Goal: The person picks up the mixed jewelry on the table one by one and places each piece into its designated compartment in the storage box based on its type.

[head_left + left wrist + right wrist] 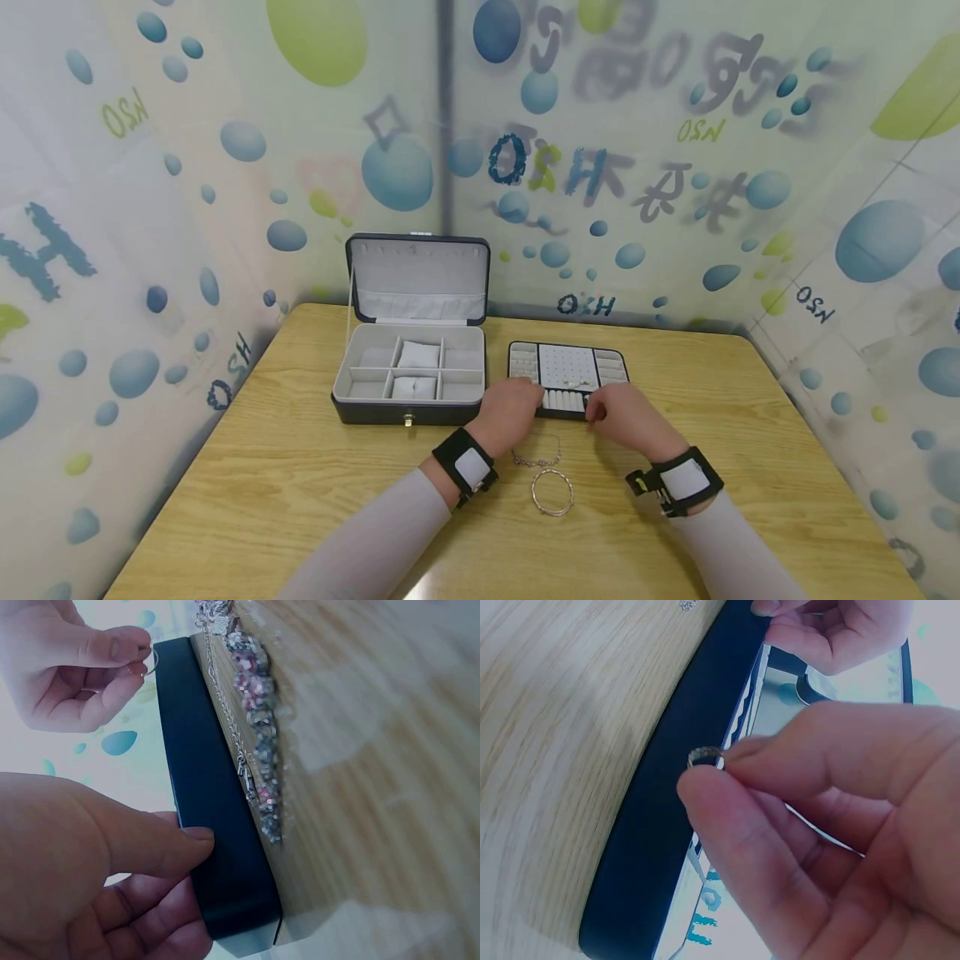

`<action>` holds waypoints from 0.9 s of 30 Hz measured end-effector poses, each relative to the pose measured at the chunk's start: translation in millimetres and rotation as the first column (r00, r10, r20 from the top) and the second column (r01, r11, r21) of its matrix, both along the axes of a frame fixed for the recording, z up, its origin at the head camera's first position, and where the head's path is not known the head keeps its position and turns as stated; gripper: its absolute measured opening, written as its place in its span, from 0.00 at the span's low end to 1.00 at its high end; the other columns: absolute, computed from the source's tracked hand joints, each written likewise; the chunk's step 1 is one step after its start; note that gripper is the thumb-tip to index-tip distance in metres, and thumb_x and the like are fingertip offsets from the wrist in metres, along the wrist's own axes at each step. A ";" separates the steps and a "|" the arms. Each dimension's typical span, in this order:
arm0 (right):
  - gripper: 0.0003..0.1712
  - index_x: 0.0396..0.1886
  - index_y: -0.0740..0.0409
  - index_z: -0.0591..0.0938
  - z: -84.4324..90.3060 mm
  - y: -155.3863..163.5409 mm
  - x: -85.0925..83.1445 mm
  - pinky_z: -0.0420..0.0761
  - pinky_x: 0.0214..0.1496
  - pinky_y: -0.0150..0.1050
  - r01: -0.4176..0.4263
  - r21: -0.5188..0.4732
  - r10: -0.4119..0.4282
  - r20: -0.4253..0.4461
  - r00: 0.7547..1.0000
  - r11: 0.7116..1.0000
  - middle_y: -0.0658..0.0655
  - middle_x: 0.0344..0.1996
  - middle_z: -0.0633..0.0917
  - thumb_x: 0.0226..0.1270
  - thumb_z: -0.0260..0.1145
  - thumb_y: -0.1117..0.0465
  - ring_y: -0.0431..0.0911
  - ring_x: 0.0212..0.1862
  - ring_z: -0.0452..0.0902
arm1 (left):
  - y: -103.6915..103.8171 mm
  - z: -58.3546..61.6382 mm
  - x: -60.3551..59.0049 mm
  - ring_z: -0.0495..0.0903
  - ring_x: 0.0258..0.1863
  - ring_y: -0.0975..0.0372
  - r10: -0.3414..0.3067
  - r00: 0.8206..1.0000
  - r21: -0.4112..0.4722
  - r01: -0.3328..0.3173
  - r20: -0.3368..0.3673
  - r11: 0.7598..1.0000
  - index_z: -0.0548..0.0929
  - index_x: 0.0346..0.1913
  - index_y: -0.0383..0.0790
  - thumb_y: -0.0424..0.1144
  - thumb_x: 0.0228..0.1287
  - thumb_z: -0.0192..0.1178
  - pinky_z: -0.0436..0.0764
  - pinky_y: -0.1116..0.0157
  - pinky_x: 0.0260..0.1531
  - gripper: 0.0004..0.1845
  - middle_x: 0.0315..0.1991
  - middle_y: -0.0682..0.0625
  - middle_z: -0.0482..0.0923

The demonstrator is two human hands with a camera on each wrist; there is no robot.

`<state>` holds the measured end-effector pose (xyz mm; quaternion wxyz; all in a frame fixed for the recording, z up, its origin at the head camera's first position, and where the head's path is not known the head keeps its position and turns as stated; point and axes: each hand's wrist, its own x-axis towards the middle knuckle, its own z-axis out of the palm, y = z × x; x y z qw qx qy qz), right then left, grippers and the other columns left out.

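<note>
A flat dark jewellery tray [567, 369] with white slots lies on the wooden table [300, 500]. My left hand [512, 408] grips its near left edge, thumb [161, 844] pressed on the dark side wall [217, 825]. My right hand [626, 417] pinches a small ring [705, 756] between thumb and forefinger, just above the tray's near edge [675, 795]; the ring [150, 661] also shows in the left wrist view. A beaded chain bracelet [537, 458] [259, 727] lies on the table right by the tray.
An open dark jewellery box [411, 350] with grey compartments and two small cushions stands left of the tray. A silver bangle [552, 492] lies between my forearms. Patterned walls [150, 208] close in the table on the left, back and right.
</note>
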<state>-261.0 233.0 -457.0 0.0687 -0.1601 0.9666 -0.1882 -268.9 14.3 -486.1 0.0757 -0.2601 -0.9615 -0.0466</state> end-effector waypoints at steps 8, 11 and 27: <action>0.08 0.34 0.58 0.89 -0.2 3.7 -4.7 0.82 0.41 0.44 0.099 -0.022 -0.100 -0.007 0.995 0.995 0.54 0.33 0.87 0.57 0.72 0.73 0.47 0.36 0.78 | 0.0 -0.6 -1.0 0.84 0.36 0.63 -0.006 1.000 0.002 0.006 -0.003 1.000 0.90 0.40 0.51 0.34 0.73 0.63 0.82 0.64 0.30 0.08 0.34 0.54 0.86; 0.07 0.35 0.59 0.89 -0.7 5.1 -5.7 0.82 0.41 0.43 0.119 -0.036 -0.120 -0.020 0.993 0.992 0.55 0.33 0.87 0.60 0.71 0.72 0.47 0.36 0.78 | -0.3 -2.0 -1.9 0.84 0.36 0.63 -0.006 1.000 -0.008 0.006 -0.004 1.000 0.90 0.40 0.51 0.34 0.74 0.62 0.82 0.64 0.29 0.09 0.34 0.54 0.86; 0.05 0.37 0.60 0.90 -3.9 12.4 -12.8 0.83 0.42 0.44 0.174 -0.087 -0.180 -0.067 0.981 0.981 0.56 0.33 0.88 0.63 0.71 0.71 0.48 0.37 0.79 | -0.5 0.3 -0.1 0.85 0.37 0.62 -0.007 1.000 -0.018 0.008 0.010 1.000 0.89 0.41 0.51 0.34 0.75 0.62 0.82 0.64 0.30 0.09 0.36 0.54 0.87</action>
